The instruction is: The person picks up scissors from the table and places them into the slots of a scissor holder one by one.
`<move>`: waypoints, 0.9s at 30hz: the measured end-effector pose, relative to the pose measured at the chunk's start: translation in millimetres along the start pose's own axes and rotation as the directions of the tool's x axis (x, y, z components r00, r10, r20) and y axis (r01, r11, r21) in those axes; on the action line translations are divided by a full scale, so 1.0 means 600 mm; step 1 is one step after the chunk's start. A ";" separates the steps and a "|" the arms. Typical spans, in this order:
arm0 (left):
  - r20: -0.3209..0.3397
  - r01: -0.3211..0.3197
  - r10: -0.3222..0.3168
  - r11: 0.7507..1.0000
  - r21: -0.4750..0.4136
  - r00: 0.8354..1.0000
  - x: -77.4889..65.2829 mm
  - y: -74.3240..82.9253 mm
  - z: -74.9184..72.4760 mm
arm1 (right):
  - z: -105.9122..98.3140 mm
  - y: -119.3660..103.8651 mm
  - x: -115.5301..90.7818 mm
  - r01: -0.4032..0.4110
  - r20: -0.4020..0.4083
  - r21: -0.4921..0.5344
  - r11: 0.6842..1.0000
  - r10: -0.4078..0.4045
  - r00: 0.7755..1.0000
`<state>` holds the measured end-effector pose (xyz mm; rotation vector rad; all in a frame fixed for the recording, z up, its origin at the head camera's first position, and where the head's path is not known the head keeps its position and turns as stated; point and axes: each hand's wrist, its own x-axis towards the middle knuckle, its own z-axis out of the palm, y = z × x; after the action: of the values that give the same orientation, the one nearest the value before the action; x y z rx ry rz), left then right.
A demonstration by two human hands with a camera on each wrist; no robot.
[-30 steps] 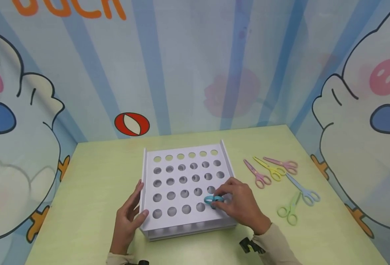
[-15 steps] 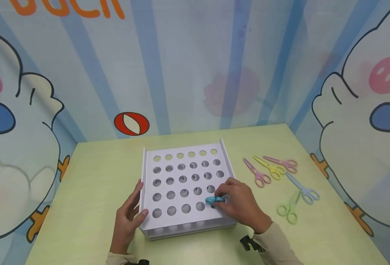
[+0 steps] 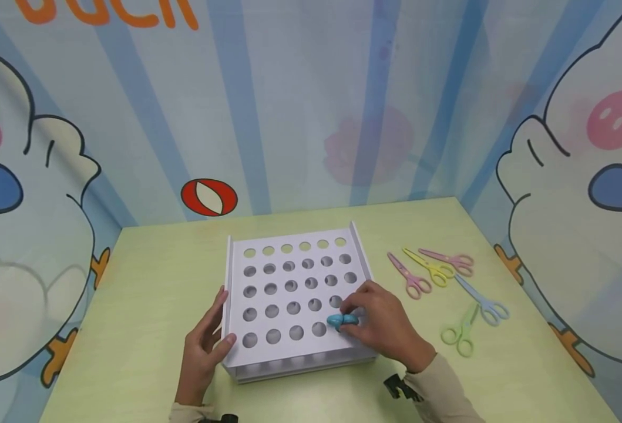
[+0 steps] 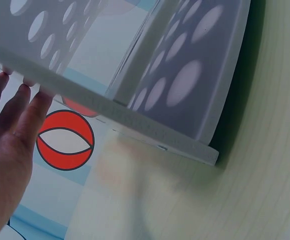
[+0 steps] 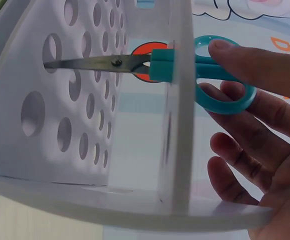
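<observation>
A white rack (image 3: 296, 294) with rows of round holes in its top panel stands on the table. My right hand (image 3: 385, 320) pinches the handles of teal scissors (image 3: 336, 321) above the near-right part of that panel. In the right wrist view the scissors (image 5: 161, 65) pass upright through the top panel, and their blade tip lies by a hole in the lower panel. The thumb presses one handle loop from above. My left hand (image 3: 205, 341) touches the rack's left side with fairly straight fingers; in the left wrist view its fingertips (image 4: 37, 102) meet the panel edge.
Right of the rack lie several scissors: pink scissors (image 3: 410, 279), yellow scissors (image 3: 431, 269), a second pink pair (image 3: 456, 262), blue scissors (image 3: 487, 306) and green scissors (image 3: 464, 338). The pale table (image 3: 152, 282) meets a printed cloth backdrop (image 3: 300, 117) at the back and sides.
The teal scissors' handle has turned in my right hand, from showing an open loop to lying nearly edge-on. My left hand and the rack stay put.
</observation>
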<state>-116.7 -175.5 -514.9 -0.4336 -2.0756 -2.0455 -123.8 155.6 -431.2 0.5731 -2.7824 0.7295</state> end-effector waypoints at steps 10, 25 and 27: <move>-0.008 0.035 -0.035 0.999 0.008 0.999 0.000 0.004 0.000 | -0.030 0.005 0.000 0.083 -0.125 0.119 0.989 -0.068 0.990; -0.011 0.032 -0.032 0.999 0.000 0.999 0.000 -0.003 0.001 | -0.056 0.021 0.001 0.197 -0.299 0.161 0.967 -0.142 0.944; -0.011 0.038 -0.038 0.999 0.002 0.999 0.001 -0.002 0.001 | -0.058 0.026 0.002 0.218 -0.346 0.176 0.960 -0.147 0.927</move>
<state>-117.5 -174.7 -516.1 -0.3844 -2.0950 -2.0622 -128.1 185.1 -407.8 0.6704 -2.3244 0.9857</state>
